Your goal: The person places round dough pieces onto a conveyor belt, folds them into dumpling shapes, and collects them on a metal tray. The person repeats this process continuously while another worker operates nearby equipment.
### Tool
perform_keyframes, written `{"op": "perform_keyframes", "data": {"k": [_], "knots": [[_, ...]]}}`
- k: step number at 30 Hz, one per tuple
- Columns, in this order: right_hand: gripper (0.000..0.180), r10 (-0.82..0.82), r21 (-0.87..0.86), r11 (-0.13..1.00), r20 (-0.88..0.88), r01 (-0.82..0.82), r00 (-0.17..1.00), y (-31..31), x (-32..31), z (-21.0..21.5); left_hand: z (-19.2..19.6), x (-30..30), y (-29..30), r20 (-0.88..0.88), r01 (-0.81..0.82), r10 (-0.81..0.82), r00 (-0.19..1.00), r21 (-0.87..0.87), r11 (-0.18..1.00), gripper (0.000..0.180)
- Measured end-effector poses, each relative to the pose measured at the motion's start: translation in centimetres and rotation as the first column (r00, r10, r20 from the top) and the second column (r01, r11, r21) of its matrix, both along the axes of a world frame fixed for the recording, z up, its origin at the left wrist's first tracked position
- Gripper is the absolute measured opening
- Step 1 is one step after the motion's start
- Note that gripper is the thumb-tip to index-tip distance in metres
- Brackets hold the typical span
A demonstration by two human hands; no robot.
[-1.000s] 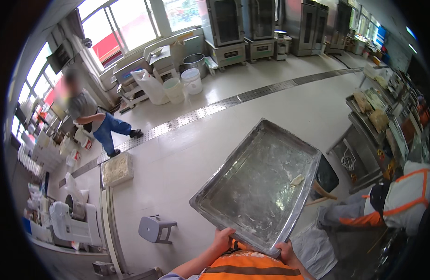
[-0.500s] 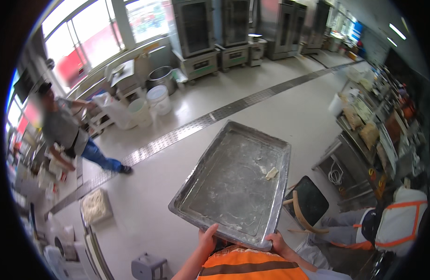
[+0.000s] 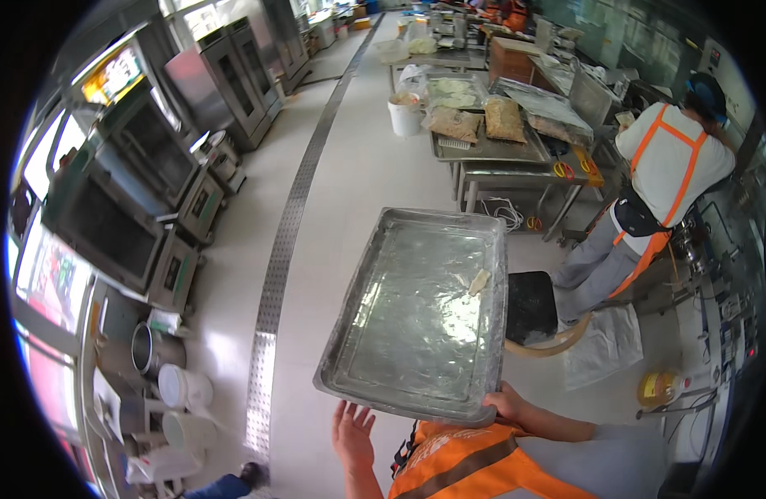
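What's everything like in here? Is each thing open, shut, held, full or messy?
Metal tray: held, smeared with pale residue
Pale scrap: lying in the tray
Right hand: gripping the tray's near right corner
Left hand: open, fingers spread, by the tray's near edge
Tall steel cabinet: doors shut
Steel pot: uncovered
Brown bag: filled
White sheet: rumpled

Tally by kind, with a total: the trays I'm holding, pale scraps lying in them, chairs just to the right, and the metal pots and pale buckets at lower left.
Tray: 1
Pale scrap: 1
Chair: 1
Metal pot: 1
Pale buckets: 2
Total: 6
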State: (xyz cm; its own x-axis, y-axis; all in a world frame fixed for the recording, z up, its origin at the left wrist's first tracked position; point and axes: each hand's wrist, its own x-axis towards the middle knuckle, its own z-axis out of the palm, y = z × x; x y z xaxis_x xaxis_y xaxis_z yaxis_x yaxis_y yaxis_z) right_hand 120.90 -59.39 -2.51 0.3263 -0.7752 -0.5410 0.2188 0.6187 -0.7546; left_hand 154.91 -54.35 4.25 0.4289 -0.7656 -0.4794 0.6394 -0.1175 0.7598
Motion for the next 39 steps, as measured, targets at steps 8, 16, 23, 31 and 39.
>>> {"op": "perform_keyframes", "data": {"k": [8, 16, 23, 31, 39], "knots": [[0.015, -0.03, -0.035, 0.999, -0.1, 0.026, 0.995, -16.8, 9.8, 0.4, -0.6, 8.4, -14.1, 0.061, 0.154, -0.158, 0.986, 0.074, 0.985, 0.058], [0.015, -0.023, -0.172, 0.985, 0.003, 0.023, 1.0, -32.0, 20.9, 1.3, 1.4, 13.1, -27.9, 0.024, 0.457, -0.457, 0.889, -0.074, 0.886, 0.073], [0.028, -0.116, -0.256, 0.962, -0.046, 0.1, 0.992, -45.8, 28.3, 1.8, -4.1, 18.4, -47.9, 0.111, 0.718, -0.713, 0.693, -0.011, 0.696, 0.047], [0.046, -0.173, -0.337, 0.94, -0.322, 0.059, 0.931, -58.4, 30.6, 6.0, 4.8, 18.3, -68.5, -0.089, 0.728, -0.734, 0.673, -0.097, 0.679, 0.05], [0.052, -0.54, -0.386, 0.764, 0.058, 0.518, 0.84, -72.5, 26.8, 7.9, 1.8, 16.8, -86.2, -0.182, 0.852, -0.853, 0.49, -0.108, 0.513, 0.066]]}}
